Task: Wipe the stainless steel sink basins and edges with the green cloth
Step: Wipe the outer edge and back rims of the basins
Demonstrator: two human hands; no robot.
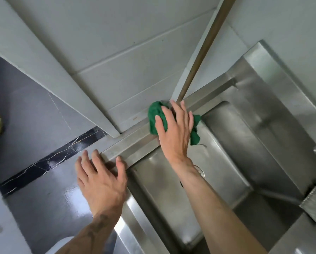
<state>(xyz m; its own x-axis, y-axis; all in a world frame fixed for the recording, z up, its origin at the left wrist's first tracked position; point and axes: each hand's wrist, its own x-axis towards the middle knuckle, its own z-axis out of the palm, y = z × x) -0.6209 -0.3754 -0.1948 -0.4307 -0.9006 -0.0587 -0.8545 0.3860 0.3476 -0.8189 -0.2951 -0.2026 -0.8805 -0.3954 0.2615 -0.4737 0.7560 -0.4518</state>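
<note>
The green cloth (153, 111) is lying bunched on the sink rim (131, 143), where it is meeting the tiled wall (117, 52), one corner hanging toward the basin (226, 153). The right hand (173, 129) is pressing it down with fingers straight and spread. A brown pipe (204, 48) is rising just behind. The left hand (100, 178) is resting, fingers splayed, on the rim's corner.

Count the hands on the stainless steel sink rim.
2. The left hand rests on the sink rim at its corner; the right hand presses the green cloth on the back rim by the wall.
</note>
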